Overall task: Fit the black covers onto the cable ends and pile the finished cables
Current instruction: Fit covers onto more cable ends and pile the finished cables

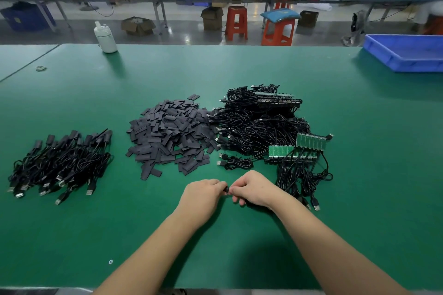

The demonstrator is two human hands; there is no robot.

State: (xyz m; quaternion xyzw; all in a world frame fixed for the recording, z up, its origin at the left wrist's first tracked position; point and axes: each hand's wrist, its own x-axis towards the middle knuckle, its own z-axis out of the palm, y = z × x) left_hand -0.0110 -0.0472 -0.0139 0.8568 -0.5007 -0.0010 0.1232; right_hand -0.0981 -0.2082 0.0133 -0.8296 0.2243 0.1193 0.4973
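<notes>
My left hand [203, 193] and my right hand [251, 189] meet over the green table [359, 199], fingers curled. Between their fingertips they pinch a small black piece [226, 189]; most of it is hidden, so I cannot tell cover from cable end. A heap of flat black covers [170, 134] lies just beyond the hands. To its right sits a tangle of black cables [259, 124], with green circuit boards [309, 142] on cable ends at its near side. At the left lies a pile of cables with covers fitted [62, 163].
A white bottle [105, 37] stands at the far left edge of the table. A blue tray [407, 52] sits at the far right. Loose cables with USB plugs [304, 189] trail right of my right hand. Stools and benches stand beyond the table.
</notes>
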